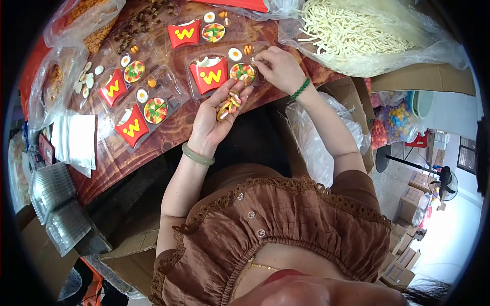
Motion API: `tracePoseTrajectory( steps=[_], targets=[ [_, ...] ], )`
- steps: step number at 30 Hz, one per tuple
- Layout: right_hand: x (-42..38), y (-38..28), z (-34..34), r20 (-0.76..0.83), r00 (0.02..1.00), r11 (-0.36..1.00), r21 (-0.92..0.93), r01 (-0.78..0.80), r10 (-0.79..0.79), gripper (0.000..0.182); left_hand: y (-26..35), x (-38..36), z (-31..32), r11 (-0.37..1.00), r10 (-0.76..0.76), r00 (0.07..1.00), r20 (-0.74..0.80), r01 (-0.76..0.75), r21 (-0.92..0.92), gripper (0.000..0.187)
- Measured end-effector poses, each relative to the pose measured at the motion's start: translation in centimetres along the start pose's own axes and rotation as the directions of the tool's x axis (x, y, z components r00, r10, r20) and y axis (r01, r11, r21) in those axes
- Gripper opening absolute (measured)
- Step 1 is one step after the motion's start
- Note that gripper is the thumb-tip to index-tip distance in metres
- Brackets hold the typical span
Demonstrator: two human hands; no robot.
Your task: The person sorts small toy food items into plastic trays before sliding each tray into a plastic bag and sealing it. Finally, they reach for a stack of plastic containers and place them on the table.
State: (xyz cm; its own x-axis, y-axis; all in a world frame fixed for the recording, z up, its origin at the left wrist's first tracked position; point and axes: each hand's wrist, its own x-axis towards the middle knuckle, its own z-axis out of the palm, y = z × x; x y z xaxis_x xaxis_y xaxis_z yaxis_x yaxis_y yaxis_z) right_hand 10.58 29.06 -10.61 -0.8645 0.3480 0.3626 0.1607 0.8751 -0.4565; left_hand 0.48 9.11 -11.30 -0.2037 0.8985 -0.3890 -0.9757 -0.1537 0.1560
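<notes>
Palm up, my left hand [217, 115] cradles several small toy hot dogs [232, 104] on its half-curled fingers. My right hand [279, 69], wearing a green bead bracelet, pinches a small piece at the right edge of the nearest clear blister tray [189, 67]; its fingers partly hide the piece, perhaps another hot dog. In that tray lie a red fries box [208, 75] with a yellow mark, a fried egg [235, 54], a small burger [248, 49] and a round pizza [242, 74]. My left fingertips overlap the tray's lower edge.
Other filled trays hold a fries box [184, 34] at the back and a fries box [131, 126] at the left. A plastic bag of pale fries pieces [352, 30] lies back right. Stacked clear trays [53, 186] stand left. An open carton [352, 97] sits below my right arm.
</notes>
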Motion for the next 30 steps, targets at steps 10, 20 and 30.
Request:
tracePoseTrajectory(
  steps=[10,20,30],
  targets=[
    [4.7,-8.5,-1.4,0.378,0.894,0.908,0.414,0.069,-0.240,0.020,2.9,-1.9,0.8,0.991,0.089,0.996,0.021,-0.087,-0.101,0.032],
    [15.8,-11.2,6.7,0.379,0.902,0.854,0.520,-0.022,-0.208,0.016,8.4,-5.4,-1.3,0.958,0.266,0.962,0.060,-0.258,-0.123,0.038],
    [22.2,-11.2,16.1,0.314,0.927,0.977,0.003,0.213,-0.203,0.025,9.9,-7.5,-2.4,0.940,0.306,0.951,0.052,-0.293,-0.176,0.039]
  ],
)
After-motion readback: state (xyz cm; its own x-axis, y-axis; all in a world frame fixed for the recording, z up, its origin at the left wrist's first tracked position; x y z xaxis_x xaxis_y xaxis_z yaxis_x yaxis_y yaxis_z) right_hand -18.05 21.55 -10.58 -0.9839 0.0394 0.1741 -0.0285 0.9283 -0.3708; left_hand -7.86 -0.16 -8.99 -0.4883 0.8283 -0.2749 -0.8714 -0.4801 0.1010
